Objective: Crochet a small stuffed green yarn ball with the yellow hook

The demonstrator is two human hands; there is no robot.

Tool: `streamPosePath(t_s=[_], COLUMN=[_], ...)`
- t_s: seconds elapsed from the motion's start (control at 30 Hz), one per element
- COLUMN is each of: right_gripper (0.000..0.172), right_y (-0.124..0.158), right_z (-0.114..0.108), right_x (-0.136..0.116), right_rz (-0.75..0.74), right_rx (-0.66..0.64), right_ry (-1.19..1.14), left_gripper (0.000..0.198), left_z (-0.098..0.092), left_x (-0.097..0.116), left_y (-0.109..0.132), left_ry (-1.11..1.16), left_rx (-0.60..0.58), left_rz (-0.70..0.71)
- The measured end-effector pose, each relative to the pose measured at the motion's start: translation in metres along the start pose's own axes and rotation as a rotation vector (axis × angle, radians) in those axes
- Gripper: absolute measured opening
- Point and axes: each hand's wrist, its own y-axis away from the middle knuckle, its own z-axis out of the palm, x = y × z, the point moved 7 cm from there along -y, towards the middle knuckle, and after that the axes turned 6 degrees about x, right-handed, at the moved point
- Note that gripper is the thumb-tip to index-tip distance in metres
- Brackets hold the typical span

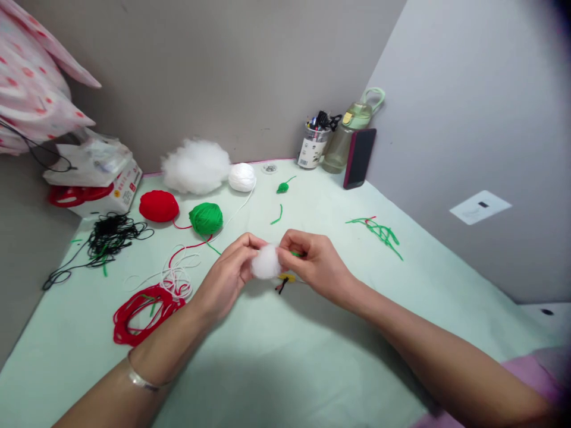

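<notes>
We see left hand and right hand clamped on white tuft | step, we judge: shaping it | next move likely needs gentle pressure

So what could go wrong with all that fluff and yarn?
The small white fluff between the left hand and right hand looks soft, so it might pull apart. The bracelet could snag the loose red yarn beside that arm. Loose white yarn overlaps the red, so they might tangle.
</notes>
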Motion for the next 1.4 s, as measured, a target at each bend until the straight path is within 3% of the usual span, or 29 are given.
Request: streamPosePath(t_s=[0.17,0.27,0.57,0.77,0.97,1.2,1.4], right_gripper=[0.018,0.022,0.034,0.018,0.015,0.015,0.015], right_y=[-0.009,-0.009,-0.006,-0.005,-0.005,-0.004,-0.002], right_z=[-0.005,-0.001,-0.001,-0.001,-0.003,-0.004,0.002], right_x=[0.007,0.01,0.001,-0.002,0.0,0.005,0.01], right_rz=[0.144,0.176,0.109,0.079,0.038,0.045,-0.004], right_rx=[0.029,0.008,-0.097,-0.103,-0.043,-0.003,0.057], right_ry=[-0.288,-0.358,-0.27,-0.176,0.025,0.074,0.179], left_gripper=[0.03,0.035,0.026,0.026,0.019,0.016,0.02], left_z=[0.007,0.007,0.006,0.003,0.002,0.009,0.006], left_x=[-0.002,-0.009,-0.015,-0.014,-0.01,-0.007,-0.004], left_y=[-0.001,-0.003,-0.003,-0.004,0.006,0.013,0.006], left_ry=[0.059,0.05,0.077,0.054,-0.073,-0.197,-0.285], left_rx=[-0.14,-0.12,-0.012,0.041,0.137,0.11,0.07], left_rz=[-0.021,-0.021,-0.028,0.012,0.129,0.215,0.19])
